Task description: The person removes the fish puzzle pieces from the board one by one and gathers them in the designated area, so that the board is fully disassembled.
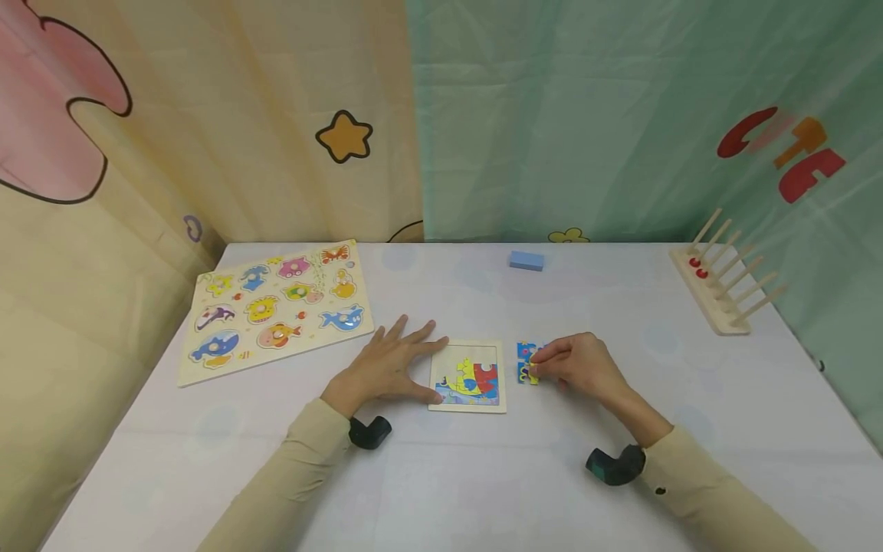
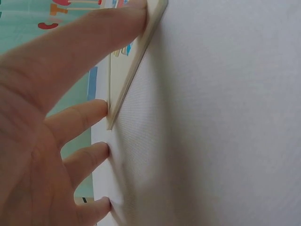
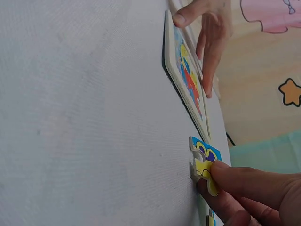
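Observation:
A small square jigsaw tray (image 1: 469,410) lies on the table, its lower half filled with blue, yellow and red pieces. My left hand (image 1: 395,364) is spread at its left side, the thumb on the lower left corner and the index finger at the upper left. Just right of the tray, my right hand (image 1: 579,366) pinches a blue and yellow puzzle piece (image 3: 203,165) between thumb and fingers. The right wrist view shows that piece tilted up from the tabletop. Beside it lies a blue puzzle piece (image 1: 524,350), partly hidden by the right fingers.
A wooden sea-animal knob puzzle (image 1: 310,343) lies at the back left. Near the back edge is a blue block (image 1: 526,261). A wooden peg stand (image 1: 707,295) with red beads is at the back right. Patterned curtains (image 1: 483,115) hang behind the white table (image 1: 483,483).

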The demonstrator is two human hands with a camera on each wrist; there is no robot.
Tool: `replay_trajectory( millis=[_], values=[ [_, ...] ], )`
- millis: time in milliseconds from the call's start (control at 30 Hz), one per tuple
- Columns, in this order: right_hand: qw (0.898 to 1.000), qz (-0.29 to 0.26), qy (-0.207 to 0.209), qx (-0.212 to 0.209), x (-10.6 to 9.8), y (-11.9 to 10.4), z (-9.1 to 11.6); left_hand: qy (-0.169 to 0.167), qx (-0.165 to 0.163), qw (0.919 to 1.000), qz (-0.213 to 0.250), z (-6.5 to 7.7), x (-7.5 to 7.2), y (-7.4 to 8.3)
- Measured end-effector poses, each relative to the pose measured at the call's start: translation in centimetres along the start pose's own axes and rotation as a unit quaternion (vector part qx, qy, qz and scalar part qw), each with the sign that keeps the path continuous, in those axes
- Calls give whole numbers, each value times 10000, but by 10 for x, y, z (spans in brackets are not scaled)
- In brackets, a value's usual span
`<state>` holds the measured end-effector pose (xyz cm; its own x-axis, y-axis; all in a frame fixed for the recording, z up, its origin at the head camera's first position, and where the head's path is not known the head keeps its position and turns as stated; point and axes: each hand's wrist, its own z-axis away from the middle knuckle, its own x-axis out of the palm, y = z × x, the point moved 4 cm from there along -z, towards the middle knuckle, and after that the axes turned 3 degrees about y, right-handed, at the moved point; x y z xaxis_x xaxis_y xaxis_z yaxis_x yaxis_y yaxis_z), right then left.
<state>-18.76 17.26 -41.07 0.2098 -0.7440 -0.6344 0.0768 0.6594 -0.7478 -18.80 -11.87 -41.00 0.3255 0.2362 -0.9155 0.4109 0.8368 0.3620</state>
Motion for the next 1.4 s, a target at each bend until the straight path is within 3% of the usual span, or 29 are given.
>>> replay_trajectory(
  millis=[200,733,1400],
  values=[
    [9979,435,295,-388,1,-3,2,8,38,10000,0,0,0,0],
    [9965,632,282,-469,6,-2,3,-51,-25,10000,-47,0,0,1],
    [9956,467,316,-750,6,-9,0,-84,-68,9999,-33,0,1,0]
  ],
)
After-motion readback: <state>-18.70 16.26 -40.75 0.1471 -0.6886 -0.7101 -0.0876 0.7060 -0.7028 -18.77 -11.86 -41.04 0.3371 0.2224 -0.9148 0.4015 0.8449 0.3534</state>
